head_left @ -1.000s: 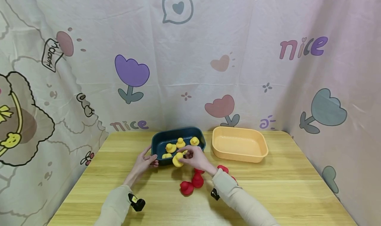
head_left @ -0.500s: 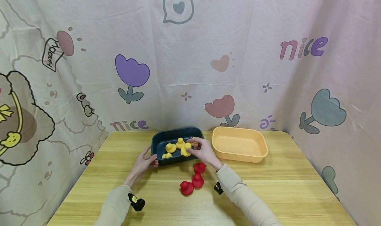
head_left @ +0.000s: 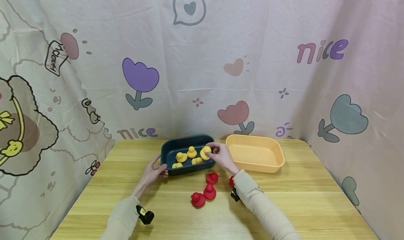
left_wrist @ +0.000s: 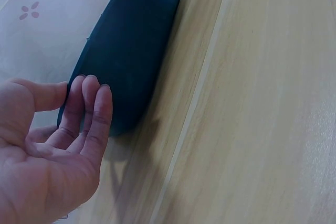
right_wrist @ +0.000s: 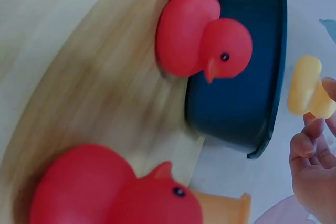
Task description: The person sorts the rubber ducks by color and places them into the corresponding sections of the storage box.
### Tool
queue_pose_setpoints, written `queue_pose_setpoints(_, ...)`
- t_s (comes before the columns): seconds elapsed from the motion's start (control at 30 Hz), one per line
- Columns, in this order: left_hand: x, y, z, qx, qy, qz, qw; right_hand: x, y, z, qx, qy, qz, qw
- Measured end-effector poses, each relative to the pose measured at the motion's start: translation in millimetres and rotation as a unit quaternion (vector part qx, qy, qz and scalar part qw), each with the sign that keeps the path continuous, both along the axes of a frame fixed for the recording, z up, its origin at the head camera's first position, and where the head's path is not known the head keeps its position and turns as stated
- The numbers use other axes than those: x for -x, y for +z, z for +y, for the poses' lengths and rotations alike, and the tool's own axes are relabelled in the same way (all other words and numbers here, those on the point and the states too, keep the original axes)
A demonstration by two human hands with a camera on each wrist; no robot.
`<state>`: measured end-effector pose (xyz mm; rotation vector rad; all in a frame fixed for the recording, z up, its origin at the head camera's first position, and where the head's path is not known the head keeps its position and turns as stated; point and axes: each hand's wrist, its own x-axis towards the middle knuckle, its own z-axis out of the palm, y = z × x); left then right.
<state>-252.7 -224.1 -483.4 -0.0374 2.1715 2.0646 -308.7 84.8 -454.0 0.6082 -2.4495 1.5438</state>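
Observation:
A dark blue tub point(head_left: 189, 169) with several yellow rubber ducks point(head_left: 181, 157) in it stands at the back of the table. My left hand point(head_left: 153, 171) holds it by the left end, thumb at the rim and fingers along the outer wall point(left_wrist: 131, 51). Over the tub's right end, my right hand point(head_left: 221, 156) pinches another yellow rubber duck point(head_left: 206, 152) between thumb and fingertips. From the right wrist, that duck point(right_wrist: 305, 85) shows beyond the tub's rim. The right hand's fingers partly cover the tub's right corner.
An orange-yellow tub point(head_left: 255, 166) stands close to the right of the blue one. Several red rubber ducks point(head_left: 209, 192) lie in front, one point(head_left: 231, 181) partly behind the right sleeve. A printed curtain point(head_left: 195, 57) hangs behind the table.
My right hand has carried the pinched yellow duck rightward and back, from the blue tub's front edge to its right end. A yellow duck at the front now shows. My left hand stays put.

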Motion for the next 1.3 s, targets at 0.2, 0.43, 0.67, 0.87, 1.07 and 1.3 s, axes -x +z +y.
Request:
queue_pose_setpoints(0.2,1.1,-1.5,0.2,-0.004,-0.005,-0.001,1.0,4.5,-2.7,4.2,-0.007,-0.024,-0.015,0.9996)
queue_pose_setpoints(0.43,1.5,-1.9,1.2,-0.003,-0.006,0.002,1.0,5.5,-3.9,7.5,-0.004,-0.032,-0.009,0.9994)
queue_pose_setpoints(0.67,2.2,-1.7,1.7,-0.003,-0.005,0.0,1.0,0.3,-2.1,11.1,0.003,-0.038,0.005,0.9993)
queue_pose_setpoints(0.87,3.0,-1.8,1.3,-0.006,0.0,0.001,1.0,-6.7,-0.4,17.1,0.005,-0.026,0.006,0.9996)
queue_pose_setpoints(1.07,3.2,-3.2,2.2,-0.008,0.003,0.003,1.0,-14.0,-0.2,23.4,0.018,-0.021,0.0,0.9996)
queue_pose_setpoints(1.3,1.9,-4.2,5.7,-0.005,0.028,0.013,0.9995,-21.0,-4.7,29.8,0.041,-0.004,0.004,0.9992)
